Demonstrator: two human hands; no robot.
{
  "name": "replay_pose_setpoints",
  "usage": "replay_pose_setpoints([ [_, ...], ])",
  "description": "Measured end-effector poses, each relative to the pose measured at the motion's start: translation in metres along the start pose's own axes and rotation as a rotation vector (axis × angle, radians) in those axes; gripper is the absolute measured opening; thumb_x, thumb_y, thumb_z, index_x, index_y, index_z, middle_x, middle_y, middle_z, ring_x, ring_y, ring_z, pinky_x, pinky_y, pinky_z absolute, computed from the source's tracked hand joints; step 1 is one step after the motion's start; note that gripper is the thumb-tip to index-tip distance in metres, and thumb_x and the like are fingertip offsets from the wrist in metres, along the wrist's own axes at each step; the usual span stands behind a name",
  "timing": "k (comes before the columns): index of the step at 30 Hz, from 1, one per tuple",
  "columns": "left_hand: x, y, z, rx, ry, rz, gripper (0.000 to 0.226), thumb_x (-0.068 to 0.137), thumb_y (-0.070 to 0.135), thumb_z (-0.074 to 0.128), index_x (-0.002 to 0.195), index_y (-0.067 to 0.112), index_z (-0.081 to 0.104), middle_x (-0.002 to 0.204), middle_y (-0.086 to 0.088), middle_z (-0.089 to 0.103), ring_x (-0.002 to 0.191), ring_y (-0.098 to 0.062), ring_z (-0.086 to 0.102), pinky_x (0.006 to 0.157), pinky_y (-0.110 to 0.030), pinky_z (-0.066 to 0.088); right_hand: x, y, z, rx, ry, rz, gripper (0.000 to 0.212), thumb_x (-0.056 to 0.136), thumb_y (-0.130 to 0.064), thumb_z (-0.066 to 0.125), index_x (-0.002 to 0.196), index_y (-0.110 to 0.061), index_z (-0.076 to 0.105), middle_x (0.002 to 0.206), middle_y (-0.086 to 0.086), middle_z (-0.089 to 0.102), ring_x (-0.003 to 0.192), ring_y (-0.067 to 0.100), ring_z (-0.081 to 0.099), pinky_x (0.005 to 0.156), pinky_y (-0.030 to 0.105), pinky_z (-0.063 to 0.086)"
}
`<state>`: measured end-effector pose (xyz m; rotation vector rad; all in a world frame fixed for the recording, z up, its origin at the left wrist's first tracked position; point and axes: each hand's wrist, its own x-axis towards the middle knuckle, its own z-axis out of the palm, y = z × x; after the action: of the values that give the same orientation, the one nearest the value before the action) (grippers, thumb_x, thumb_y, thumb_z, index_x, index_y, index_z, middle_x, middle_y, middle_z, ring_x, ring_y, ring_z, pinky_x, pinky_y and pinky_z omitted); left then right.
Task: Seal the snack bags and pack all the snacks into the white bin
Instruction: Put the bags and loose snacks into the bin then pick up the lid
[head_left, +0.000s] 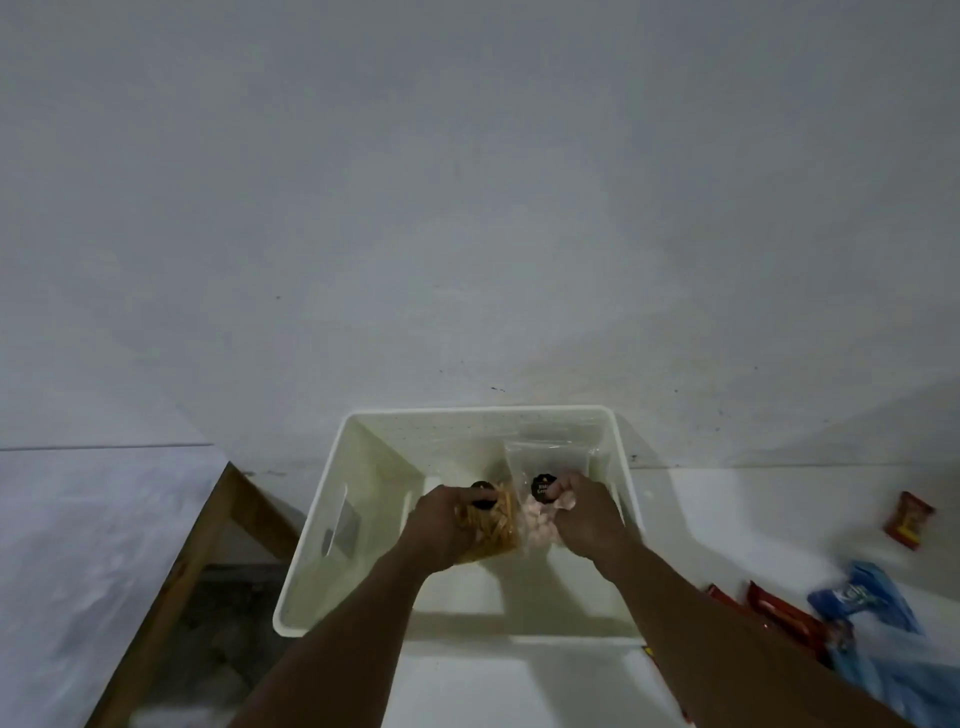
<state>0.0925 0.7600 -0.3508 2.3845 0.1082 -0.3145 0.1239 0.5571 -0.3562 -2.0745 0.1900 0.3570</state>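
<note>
A white bin (332, 488) stands on the white table against the wall. Inside it, my left hand (441, 525) grips a clear bag of yellow stick snacks (496, 525) with a round black label. Beside it, my right hand (584, 517) grips a clear bag of pale pink snacks (540, 512), also with a black label, whose top rises toward the bin's far wall. Both bags stand upright next to each other, low in the bin. My forearms cross the bin's near rim.
On the table to the right lie a small red packet (908, 521), red wrapped snacks (784, 616) and a blue bag (865, 603). The table's wooden edge (182, 566) runs at the left, with floor beyond it.
</note>
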Motion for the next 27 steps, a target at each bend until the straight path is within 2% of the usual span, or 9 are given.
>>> replay_pose_setpoints([
  [5,0.034,-0.02,0.02,-0.021,-0.067,-0.007,0.055,0.081,-0.003,0.062,0.119,0.036,0.07,0.113,0.01,0.066,0.101,-0.018,0.066,0.084,-0.038,0.058,0.029,0.021,0.019,-0.083,0.001,0.096,0.027,0.079,0.008,0.056,0.086,-0.018,0.062,0.092,0.001,0.062,0.068,0.003,0.053,0.043,0.013,0.038],
  [11,0.038,-0.018,0.021,-0.088,-0.156,0.006,0.05,0.083,0.0,0.071,0.13,0.015,0.065,0.119,-0.009,0.064,0.104,-0.013,0.063,0.091,-0.023,0.051,0.032,0.018,0.017,-0.153,-0.021,0.137,0.018,0.082,-0.007,0.058,0.078,-0.024,0.058,0.09,0.001,0.063,0.086,0.024,0.064,0.07,0.034,0.053],
  [13,0.028,-0.004,0.012,-0.068,-0.243,-0.038,0.042,0.088,0.005,0.067,0.129,0.016,0.064,0.123,-0.011,0.06,0.12,-0.018,0.058,0.106,-0.029,0.042,0.025,0.007,0.009,-0.167,-0.042,0.113,0.014,0.084,-0.01,0.058,0.077,-0.022,0.058,0.088,0.003,0.063,0.084,0.023,0.063,0.072,0.032,0.051],
  [15,0.015,0.013,0.001,0.041,-0.26,-0.055,0.028,0.087,0.015,0.066,0.11,0.031,0.063,0.114,-0.01,0.058,0.129,-0.032,0.051,0.117,-0.041,0.029,0.012,-0.008,-0.004,-0.254,-0.08,0.045,0.009,0.083,-0.013,0.059,0.079,-0.021,0.06,0.085,0.001,0.061,0.082,0.02,0.059,0.072,0.029,0.047],
  [18,-0.005,0.039,-0.015,-0.005,-0.18,-0.073,0.041,0.079,0.016,0.073,0.119,0.018,0.068,0.122,-0.008,0.066,0.118,-0.03,0.061,0.107,-0.044,0.045,-0.015,-0.034,-0.038,-0.216,-0.043,-0.016,0.019,0.084,-0.013,0.058,0.1,-0.013,0.069,0.104,0.004,0.065,0.097,0.023,0.062,0.084,0.033,0.052],
  [20,-0.018,0.063,-0.022,-0.037,-0.098,-0.074,0.049,0.081,0.016,0.076,0.128,0.016,0.064,0.129,-0.007,0.064,0.119,-0.028,0.061,0.103,-0.041,0.049,-0.041,-0.05,-0.067,-0.068,-0.039,-0.029,0.017,0.082,-0.012,0.059,0.092,-0.02,0.07,0.101,0.003,0.068,0.091,0.022,0.064,0.079,0.035,0.055],
  [22,-0.031,0.09,-0.02,-0.072,-0.017,-0.03,0.047,0.081,0.024,0.078,0.126,0.018,0.066,0.119,-0.005,0.064,0.113,-0.025,0.063,0.098,-0.036,0.052,-0.067,-0.052,-0.099,-0.017,-0.031,-0.079,0.016,0.081,-0.011,0.06,0.086,-0.024,0.069,0.096,0.003,0.07,0.089,0.021,0.067,0.079,0.038,0.057],
  [25,-0.049,0.137,0.003,-0.14,0.079,0.071,0.029,0.083,0.023,0.073,0.112,0.021,0.073,0.098,0.001,0.072,0.089,-0.018,0.07,0.073,-0.017,0.054,-0.097,-0.03,-0.152,0.024,0.011,-0.094,0.014,0.081,-0.011,0.061,0.084,-0.022,0.069,0.095,0.008,0.073,0.087,0.024,0.069,0.074,0.037,0.056],
  [27,-0.062,0.169,0.031,-0.173,0.057,0.13,0.02,0.084,0.022,0.073,0.104,0.02,0.075,0.09,-0.002,0.076,0.073,-0.016,0.07,0.071,-0.019,0.054,-0.112,0.002,-0.186,0.039,0.062,-0.057,0.014,0.083,-0.009,0.06,0.081,-0.02,0.068,0.094,0.011,0.072,0.084,0.025,0.067,0.069,0.035,0.052],
])
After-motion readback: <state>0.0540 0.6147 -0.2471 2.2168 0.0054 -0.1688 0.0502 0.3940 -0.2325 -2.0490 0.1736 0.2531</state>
